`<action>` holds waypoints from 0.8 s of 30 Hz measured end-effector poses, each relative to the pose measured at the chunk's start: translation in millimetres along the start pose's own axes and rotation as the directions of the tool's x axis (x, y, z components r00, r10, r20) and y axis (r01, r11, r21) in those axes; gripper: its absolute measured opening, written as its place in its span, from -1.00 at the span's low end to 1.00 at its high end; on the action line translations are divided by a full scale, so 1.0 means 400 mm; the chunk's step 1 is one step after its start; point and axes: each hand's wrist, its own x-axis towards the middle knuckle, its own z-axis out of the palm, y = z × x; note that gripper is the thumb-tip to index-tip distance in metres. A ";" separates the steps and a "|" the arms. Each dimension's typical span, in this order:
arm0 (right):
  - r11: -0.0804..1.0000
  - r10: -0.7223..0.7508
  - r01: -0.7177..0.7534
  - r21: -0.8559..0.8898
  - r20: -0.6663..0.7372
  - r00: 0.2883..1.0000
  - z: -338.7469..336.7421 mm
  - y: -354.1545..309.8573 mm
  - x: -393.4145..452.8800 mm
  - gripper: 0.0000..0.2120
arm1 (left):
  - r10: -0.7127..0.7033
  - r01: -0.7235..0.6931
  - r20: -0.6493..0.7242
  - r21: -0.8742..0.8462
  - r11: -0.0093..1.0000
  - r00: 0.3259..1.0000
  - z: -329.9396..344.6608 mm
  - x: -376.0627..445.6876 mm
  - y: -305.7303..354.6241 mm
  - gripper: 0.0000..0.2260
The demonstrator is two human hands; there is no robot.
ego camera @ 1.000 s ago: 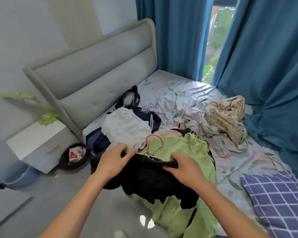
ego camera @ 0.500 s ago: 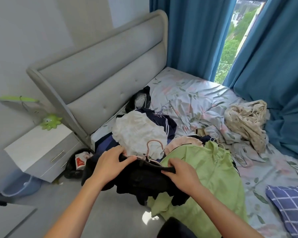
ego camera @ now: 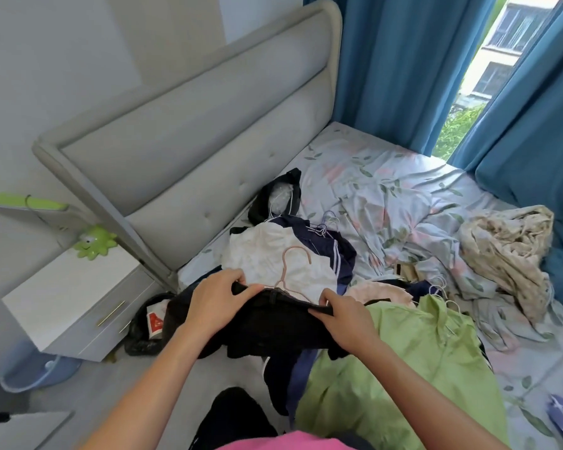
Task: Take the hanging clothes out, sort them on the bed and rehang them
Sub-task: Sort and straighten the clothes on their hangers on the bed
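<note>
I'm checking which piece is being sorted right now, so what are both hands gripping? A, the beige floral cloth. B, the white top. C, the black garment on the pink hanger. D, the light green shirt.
C: the left hand and right hand each grip the top edge of the black garment, with the pink hanger rising from between them; the light green shirt lies beside it, ungripped.

Left hand (ego camera: 216,303), right hand (ego camera: 346,319): fingers curled, gripping.

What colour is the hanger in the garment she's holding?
Pale pink hanger, clearest in the head view.
</note>
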 end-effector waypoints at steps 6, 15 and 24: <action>0.992 0.121 -0.121 0.029 0.002 0.993 0.086 -0.043 0.207 -0.65 | 0.066 -0.067 0.121 0.003 0.998 0.990 0.041 0.293 -0.134 -0.47; 0.907 0.373 -0.391 0.153 0.137 0.918 0.313 -0.039 0.539 -0.63 | 0.196 -0.235 0.380 0.060 0.970 0.904 0.244 0.751 -0.332 -0.46; 0.871 0.484 -0.483 0.095 0.006 0.875 0.449 0.263 0.857 -0.71 | 0.484 -0.589 0.424 0.160 0.792 0.765 0.659 1.127 -0.328 -0.47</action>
